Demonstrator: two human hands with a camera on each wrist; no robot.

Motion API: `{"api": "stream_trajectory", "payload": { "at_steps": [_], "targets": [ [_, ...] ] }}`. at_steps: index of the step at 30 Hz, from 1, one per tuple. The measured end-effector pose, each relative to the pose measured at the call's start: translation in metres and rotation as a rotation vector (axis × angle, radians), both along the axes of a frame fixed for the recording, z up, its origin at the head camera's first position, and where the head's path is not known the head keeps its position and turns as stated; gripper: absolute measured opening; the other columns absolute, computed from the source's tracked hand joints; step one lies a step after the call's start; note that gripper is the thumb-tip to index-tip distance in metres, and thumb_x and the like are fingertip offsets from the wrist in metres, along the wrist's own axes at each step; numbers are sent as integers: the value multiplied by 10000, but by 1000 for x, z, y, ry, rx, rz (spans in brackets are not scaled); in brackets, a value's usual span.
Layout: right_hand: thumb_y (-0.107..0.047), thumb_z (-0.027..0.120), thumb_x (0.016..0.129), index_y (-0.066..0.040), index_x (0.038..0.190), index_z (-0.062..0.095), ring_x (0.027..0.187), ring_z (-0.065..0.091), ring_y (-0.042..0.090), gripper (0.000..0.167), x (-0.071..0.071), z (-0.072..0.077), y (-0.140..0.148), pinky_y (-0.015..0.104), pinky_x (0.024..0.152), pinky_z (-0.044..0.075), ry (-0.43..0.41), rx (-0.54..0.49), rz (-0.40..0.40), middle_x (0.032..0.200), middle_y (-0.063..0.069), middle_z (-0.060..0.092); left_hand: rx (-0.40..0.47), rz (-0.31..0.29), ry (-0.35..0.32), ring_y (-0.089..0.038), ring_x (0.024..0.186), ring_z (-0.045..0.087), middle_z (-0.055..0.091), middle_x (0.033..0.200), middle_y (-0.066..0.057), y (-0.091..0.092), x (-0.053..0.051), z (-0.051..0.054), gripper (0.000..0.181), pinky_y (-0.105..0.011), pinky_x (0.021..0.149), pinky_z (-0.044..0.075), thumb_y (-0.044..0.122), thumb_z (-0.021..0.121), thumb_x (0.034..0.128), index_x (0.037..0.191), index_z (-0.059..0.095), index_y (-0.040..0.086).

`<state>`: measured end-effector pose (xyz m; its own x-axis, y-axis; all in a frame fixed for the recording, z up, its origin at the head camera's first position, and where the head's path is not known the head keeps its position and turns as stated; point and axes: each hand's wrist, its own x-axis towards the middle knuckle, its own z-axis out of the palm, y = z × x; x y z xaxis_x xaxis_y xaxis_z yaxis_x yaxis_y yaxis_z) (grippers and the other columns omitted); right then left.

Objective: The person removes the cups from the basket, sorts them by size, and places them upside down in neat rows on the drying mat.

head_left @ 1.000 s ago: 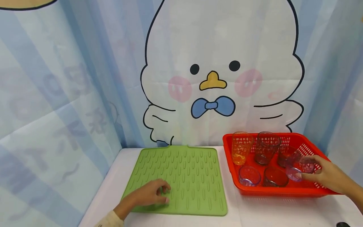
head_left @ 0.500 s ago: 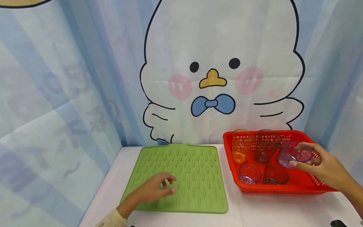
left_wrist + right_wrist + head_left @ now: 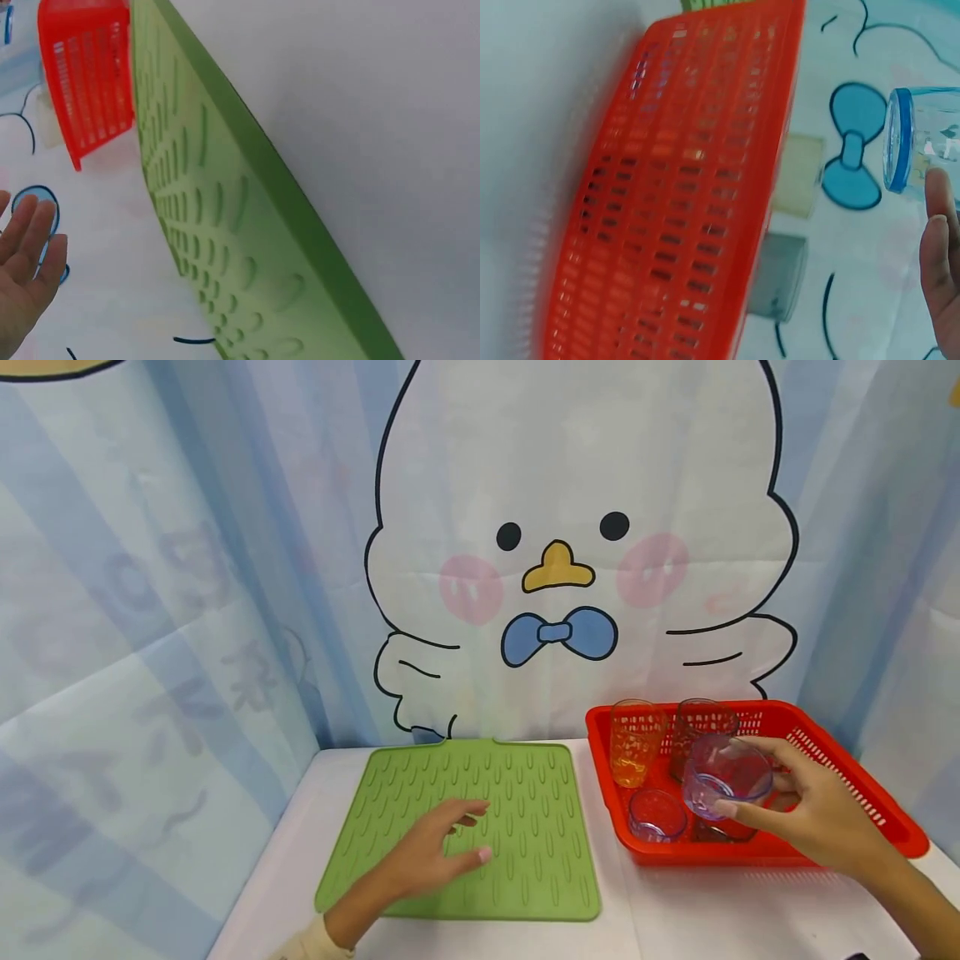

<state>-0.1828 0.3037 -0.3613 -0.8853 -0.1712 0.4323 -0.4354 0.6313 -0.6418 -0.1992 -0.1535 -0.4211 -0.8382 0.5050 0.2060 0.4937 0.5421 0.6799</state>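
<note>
Since half a second ago, my right hand [image 3: 821, 810] has been bringing the purple-tinted glass [image 3: 726, 762] leftward from the basket's right half, while my left hand [image 3: 431, 852] has been sliding up and right, its fingers straightening. Now I am grasping the glass between thumb and fingers right of centre in the frame, over the red basket [image 3: 667, 853]; my left hand is holding nothing, hanging over the green mat [image 3: 532, 868] at lower centre. I am judging this glass's lifting done and its setting-down not yet; at least four others are sitting in the basket: an orange glass [image 3: 632, 760], a tall dark glass [image 3: 702, 718], a small purple glass [image 3: 657, 817] and a short dark glass [image 3: 722, 832], partly hidden. My held glass is seemingly pointing its mouth up, its axis leaning slightly; being squat, it is showing no marked long axis.
</note>
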Motion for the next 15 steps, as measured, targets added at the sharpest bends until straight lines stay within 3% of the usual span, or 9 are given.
{"api": "stream_trajectory", "payload": {
  "at_steps": [7,15],
  "targets": [
    [-94,897,721,-110,1348,552,740,671,17,716,14,4,-32,231,577,566,39,11,38,1057,-208,643,25,-35,54,-176,1166,607,603,1351,-29,15,10,11,572,-386,943,519,390,679,947,1440,512,153],
    [-162,909,723,-182,1331,557,774,673,44,703,29,3,-62,232,612,565,12,14,109,1087,20,679,65,-97,85,-167,1165,611,601,1347,-23,31,18,17,578,-341,947,513,368,701,935,1431,506,144]
  ]
}}
